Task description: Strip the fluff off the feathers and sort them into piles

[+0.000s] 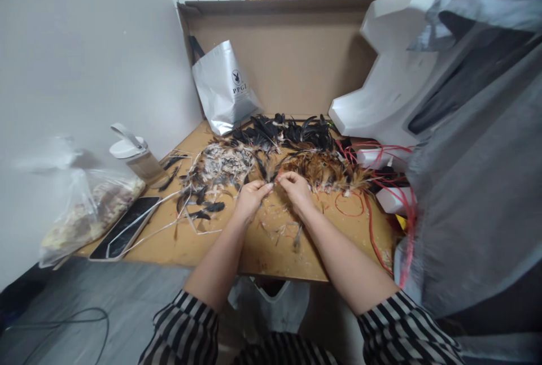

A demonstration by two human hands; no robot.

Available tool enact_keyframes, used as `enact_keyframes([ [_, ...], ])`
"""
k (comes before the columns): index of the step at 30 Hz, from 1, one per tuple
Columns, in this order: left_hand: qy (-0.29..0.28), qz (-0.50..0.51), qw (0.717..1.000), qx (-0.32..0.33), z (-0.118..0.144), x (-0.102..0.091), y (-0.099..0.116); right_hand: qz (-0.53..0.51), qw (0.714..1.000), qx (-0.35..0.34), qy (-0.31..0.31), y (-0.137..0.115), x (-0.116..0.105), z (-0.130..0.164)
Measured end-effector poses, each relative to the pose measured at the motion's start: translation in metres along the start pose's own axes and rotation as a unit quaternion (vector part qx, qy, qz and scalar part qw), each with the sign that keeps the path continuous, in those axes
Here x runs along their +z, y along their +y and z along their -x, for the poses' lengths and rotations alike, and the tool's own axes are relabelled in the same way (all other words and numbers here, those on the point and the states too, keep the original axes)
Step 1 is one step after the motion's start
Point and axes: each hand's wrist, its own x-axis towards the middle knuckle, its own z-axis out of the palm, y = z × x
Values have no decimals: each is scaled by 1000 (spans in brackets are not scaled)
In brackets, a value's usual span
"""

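My left hand (pixel 250 196) and my right hand (pixel 296 187) meet over the middle of a wooden table (pixel 262 252), fingertips pinched together on a small feather (pixel 273 183) between them. Just behind my right hand lies a heap of brown feathers (pixel 328 173). A pile of grey-white feathers (pixel 222 166) sits behind my left hand. Black feathers (pixel 288 130) are spread across the back. Loose dark feathers (pixel 207 209) lie to the left of my left hand.
A phone (pixel 127 226), a clear bag (pixel 84 209) and a lidded jar (pixel 138 159) sit at the table's left end. A silver bag (pixel 224 88) leans on cardboard (pixel 292 60). Red cords (pixel 376 195) and white foam (pixel 381 88) crowd the right; grey cloth (pixel 478 184) hangs there.
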Motion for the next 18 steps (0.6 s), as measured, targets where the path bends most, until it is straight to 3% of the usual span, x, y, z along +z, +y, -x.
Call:
enact_keyframes([
  [8, -31, 82, 996, -14, 4, 5, 11, -98, 990, 59, -79, 5, 0, 1],
  [18, -8, 54, 998, 14, -1, 3, 1, -115, 988, 78, -70, 5, 6, 5],
])
